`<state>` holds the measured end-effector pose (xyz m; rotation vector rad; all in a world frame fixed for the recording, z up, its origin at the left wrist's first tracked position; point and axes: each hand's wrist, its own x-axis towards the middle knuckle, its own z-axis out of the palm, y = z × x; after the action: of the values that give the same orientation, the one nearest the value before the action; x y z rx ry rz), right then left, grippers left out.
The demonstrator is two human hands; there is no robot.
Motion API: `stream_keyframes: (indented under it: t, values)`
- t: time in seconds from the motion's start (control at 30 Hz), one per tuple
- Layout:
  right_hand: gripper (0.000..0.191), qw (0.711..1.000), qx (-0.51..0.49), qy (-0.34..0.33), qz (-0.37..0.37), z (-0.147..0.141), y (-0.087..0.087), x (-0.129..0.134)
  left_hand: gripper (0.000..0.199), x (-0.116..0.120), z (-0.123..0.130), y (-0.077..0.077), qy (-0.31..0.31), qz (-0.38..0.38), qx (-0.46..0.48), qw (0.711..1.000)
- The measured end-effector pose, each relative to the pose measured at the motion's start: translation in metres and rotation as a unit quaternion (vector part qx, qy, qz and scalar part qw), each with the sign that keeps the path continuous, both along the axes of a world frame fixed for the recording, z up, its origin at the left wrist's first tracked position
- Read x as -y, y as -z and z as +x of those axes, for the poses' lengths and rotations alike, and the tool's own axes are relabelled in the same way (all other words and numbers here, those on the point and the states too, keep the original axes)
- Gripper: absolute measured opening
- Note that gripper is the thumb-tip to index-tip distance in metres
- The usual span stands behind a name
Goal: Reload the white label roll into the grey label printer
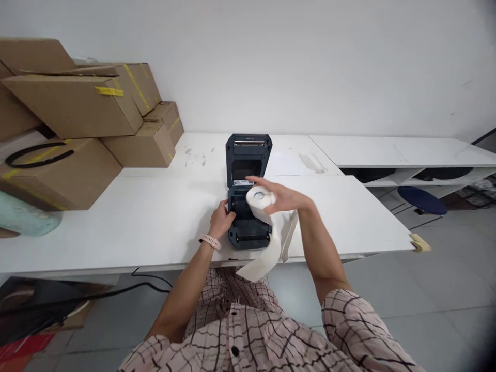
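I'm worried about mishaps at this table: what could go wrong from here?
The paper roll's loose tail hangs past the table's front edge, so it might snag or crease. The right hand holds the roll above the open device; a slip could drop it inside. The left hand is at the device's left side, so the raised lid could pinch fingers if it fell.

- Left forearm (182,292) angles forward and inward; left wrist (215,233) roughly straight.
- Left hand (221,221) low, thumb (231,214) and index finger set slightly apart, both pointing inward.
- Right elbow (331,287) bent; right forearm (320,237) runs forward, leaning inward.
- Right hand (284,197) turned leftward in a holding grip, fingers (259,180) on far side, thumb nearer the body.
- Hands near each other, apart.
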<state>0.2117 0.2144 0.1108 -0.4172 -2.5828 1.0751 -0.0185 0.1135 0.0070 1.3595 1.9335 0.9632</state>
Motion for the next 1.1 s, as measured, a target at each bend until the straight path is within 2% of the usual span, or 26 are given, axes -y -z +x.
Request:
stream_keyframes:
  t: [0.07, 0.13, 0.23, 0.33, 0.43, 0.53, 0.63, 0.73, 0.83, 0.97, 1.1]
  values:
    - [0.102, 0.997, -0.042, 0.054, -0.018, 0.028, -0.008, -0.005, 0.06, 0.001, 0.001, 0.001, -0.002, 0.001, 0.016, 1.0]
    - [0.101, 0.989, -0.051, 0.138, -0.027, 0.048, -0.006, -0.015, 0.06, 0.001, 0.001, 0.001, -0.005, 0.003, 0.027, 1.0]
    - [0.099, 0.963, -0.011, 0.269, -0.012, 0.061, 0.011, -0.037, 0.061, 0.002, 0.001, 0.003, -0.004, 0.007, 0.037, 0.999]
    - [0.1, 0.939, 0.06, 0.339, -0.009, 0.055, 0.037, -0.061, 0.061, 0.002, 0.001, 0.004, -0.007, 0.013, 0.048, 0.999]
    - [0.101, 0.934, 0.078, 0.344, -0.05, 0.044, 0.061, -0.074, 0.06, 0.001, 0.001, 0.005, -0.015, 0.016, 0.055, 0.998]
    - [0.098, 0.939, 0.059, 0.329, -0.079, 0.046, 0.075, -0.071, 0.059, 0.001, 0.0, 0.007, -0.018, 0.022, 0.05, 0.998]
    - [0.093, 0.938, -0.033, 0.315, -0.143, 0.074, 0.084, -0.053, 0.06, 0.001, -0.001, 0.01, -0.014, 0.031, 0.053, 0.998]
    - [0.083, 0.917, -0.145, 0.316, -0.197, 0.111, 0.096, -0.024, 0.061, 0.0, -0.001, 0.012, -0.014, 0.038, 0.064, 0.997]
    - [0.077, 0.913, -0.127, 0.321, -0.218, 0.128, 0.111, 0.005, 0.06, -0.001, -0.001, 0.014, -0.021, 0.049, 0.064, 0.997]
    - [0.065, 0.898, -0.064, 0.346, -0.266, 0.115, 0.126, 0.023, 0.06, -0.001, -0.001, 0.015, -0.02, 0.045, 0.073, 0.996]
    - [0.075, 0.885, -0.148, 0.36, -0.256, 0.104, 0.126, 0.024, 0.063, 0.001, 0.0, 0.015, -0.02, 0.041, 0.086, 0.995]
